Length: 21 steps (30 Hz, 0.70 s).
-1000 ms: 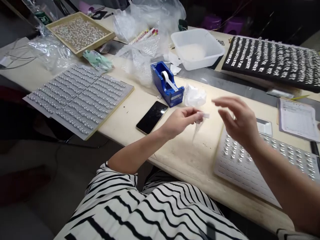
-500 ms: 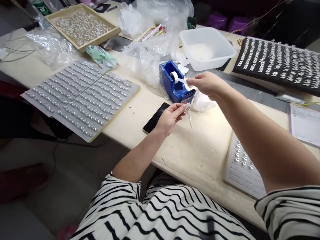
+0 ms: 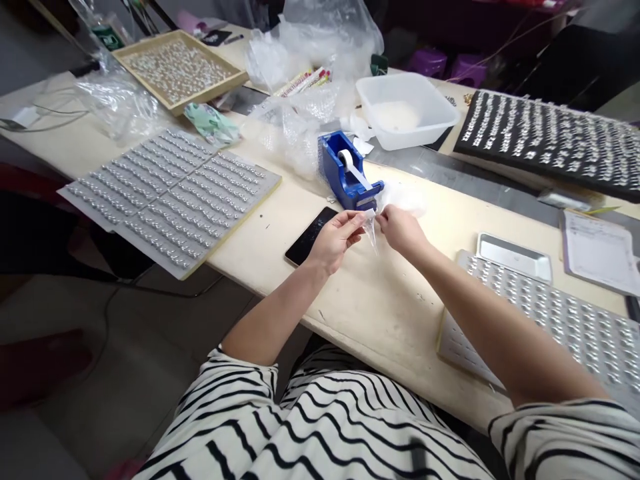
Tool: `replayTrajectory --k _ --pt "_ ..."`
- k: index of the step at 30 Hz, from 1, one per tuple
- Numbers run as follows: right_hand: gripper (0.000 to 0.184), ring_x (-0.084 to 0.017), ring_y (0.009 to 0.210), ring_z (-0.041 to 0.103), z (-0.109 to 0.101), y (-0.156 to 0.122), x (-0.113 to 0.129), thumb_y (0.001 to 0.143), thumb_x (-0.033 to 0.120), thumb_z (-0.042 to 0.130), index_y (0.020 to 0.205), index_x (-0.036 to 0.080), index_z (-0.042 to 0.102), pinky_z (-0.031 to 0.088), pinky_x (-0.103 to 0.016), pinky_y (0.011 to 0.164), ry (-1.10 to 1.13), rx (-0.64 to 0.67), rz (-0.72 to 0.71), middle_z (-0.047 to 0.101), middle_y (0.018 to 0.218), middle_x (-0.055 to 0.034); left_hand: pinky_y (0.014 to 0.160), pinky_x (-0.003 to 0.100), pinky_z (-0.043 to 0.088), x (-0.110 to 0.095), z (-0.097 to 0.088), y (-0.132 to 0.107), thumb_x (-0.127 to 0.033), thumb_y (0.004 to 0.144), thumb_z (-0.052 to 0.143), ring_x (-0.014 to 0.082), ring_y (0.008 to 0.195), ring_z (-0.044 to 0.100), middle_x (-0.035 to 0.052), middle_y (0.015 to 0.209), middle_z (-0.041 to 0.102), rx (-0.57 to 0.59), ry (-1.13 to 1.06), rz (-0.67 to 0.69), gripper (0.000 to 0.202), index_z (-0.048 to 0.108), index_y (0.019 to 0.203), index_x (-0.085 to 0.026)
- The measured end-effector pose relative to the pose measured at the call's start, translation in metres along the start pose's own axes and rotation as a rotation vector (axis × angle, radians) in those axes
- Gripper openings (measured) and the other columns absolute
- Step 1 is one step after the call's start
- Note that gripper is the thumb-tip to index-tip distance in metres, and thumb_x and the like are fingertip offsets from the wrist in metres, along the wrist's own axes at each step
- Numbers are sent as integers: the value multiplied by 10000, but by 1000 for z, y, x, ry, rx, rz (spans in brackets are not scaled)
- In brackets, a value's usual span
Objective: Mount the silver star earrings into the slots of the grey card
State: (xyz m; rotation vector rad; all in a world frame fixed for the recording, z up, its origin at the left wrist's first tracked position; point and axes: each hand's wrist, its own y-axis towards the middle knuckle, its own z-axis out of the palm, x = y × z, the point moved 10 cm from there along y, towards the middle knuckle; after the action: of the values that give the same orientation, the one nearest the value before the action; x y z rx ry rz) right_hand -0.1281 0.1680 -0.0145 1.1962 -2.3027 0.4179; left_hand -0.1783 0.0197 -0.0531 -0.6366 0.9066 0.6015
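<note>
My left hand (image 3: 336,241) pinches a whitish piece of tape (image 3: 370,214) between thumb and fingers, and a clear, crumpled strip (image 3: 373,239) hangs below it. Close by on the right, my right hand (image 3: 401,230) is closed, fingertips almost at the tape; whatever they hold is too small to make out. Just beyond both hands stands a blue tape dispenser (image 3: 345,177). Its white roll (image 3: 345,159) has tape stretched to the cutter at the front. Beside my left hand a black phone (image 3: 311,235) lies flat on the table.
On the left lie grey boards (image 3: 170,200) with rows of silvery pieces; another such board (image 3: 565,313) is under my right forearm. A white tub (image 3: 407,110), bubble wrap (image 3: 287,130), a wooden tray (image 3: 220,83) and a black display board (image 3: 545,143) stand farther back.
My right hand has let go of the tape at the roll and come down towards me, beside my left hand. The tape now rests on the cutter. My left hand keeps its pinch.
</note>
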Motion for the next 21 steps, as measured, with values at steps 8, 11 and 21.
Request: replayTrajectory --k 8,11,21 --pt "750 -224 960 766 -82 -132 -40 976 554 651 1634 364 345 655 -412 871 576 -121 -123 765 1216 -84 745 244 497 31 85 -59 -466 735 912 101 752 629 5 806 727 356 161 -69 351 775 866 -170" --pt "865 -226 950 753 -94 -186 -59 914 402 773 1647 404 313 677 -417 858 634 -192 -132 765 1049 -32 733 260 492 52 126 -81 -462 757 899 112 753 612 18 797 714 522 250 -97 342 777 842 -153" --pt "757 -176 844 679 -115 -277 -106 984 146 625 1623 433 336 648 -362 779 279 -697 -328 698 969 -1 694 264 463 123 200 -107 -553 752 871 93 668 543 -10 694 619 796 456 -381 455 729 774 -121"
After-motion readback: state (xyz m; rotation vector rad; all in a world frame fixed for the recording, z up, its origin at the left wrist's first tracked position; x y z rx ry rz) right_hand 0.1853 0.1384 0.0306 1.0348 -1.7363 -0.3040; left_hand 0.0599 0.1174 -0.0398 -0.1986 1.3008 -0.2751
